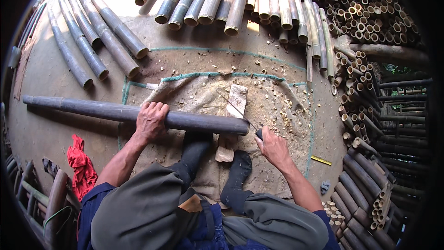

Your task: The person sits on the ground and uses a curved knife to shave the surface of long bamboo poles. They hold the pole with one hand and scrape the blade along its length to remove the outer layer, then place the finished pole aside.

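A long dark bamboo pole lies crosswise in front of me, its right end over a pale wooden block. My left hand is closed over the pole near its middle, fingers wrapped across the top. In my right hand is the dark handle of a long thin-bladed hand tool. Its blade slants up and left from the grip, past the pole's right end and across the block. Seen nearly edge-on, the blade does not show whether it has teeth. The block's lower part shows between my dark-socked feet.
Chips litter the sacking around the block. Bamboo poles lie along the far side, with more poles at far left. Stacked cut bamboo lines the right. A red cloth lies left; a yellow strip lies right.
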A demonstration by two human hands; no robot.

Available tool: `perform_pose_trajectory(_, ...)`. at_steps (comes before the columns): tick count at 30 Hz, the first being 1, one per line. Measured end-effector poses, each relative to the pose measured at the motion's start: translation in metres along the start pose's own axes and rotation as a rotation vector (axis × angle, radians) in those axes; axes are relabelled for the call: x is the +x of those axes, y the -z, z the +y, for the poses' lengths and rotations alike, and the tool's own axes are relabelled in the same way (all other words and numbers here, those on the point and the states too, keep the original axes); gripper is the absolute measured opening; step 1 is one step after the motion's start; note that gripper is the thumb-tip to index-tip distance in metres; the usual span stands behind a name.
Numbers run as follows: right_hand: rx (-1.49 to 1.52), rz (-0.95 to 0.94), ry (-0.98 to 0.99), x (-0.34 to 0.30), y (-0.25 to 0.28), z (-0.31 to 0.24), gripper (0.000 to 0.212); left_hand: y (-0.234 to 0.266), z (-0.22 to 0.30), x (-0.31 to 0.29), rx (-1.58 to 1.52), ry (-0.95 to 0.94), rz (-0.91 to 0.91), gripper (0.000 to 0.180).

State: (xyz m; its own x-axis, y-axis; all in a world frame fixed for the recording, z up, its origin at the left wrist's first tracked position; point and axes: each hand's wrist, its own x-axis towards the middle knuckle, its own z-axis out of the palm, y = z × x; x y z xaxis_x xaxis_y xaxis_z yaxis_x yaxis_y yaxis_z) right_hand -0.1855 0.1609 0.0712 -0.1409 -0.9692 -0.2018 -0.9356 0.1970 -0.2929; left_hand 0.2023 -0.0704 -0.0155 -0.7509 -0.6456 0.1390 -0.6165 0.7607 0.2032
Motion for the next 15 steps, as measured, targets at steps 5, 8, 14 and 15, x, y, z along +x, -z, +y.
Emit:
perform_pose_trajectory(5,0.004,-0.139,-0.142,0.009,0.044,-0.041,0.035,-0.003,0.000,-0.014,0.042,0.018,0.125,0.019)
perform_pose_trajectory(8,0.228,0.161,0.135,0.003,0.051,-0.055,0.034,-0.007,0.001,-0.019,0.084,0.014,0.196,0.028)
perform_pose_trajectory(14,-0.159,-0.203,-0.136,0.008,0.013,0.006,0.034,-0.003,0.011,-0.012,0.080,0.051,0.117,0.054)
perform_pose_trajectory(15,-0.089,-0.143,-0.126,0.009,0.018,0.010,0.035,0.002,0.013,-0.008,0.056,0.070,0.058,0.059)
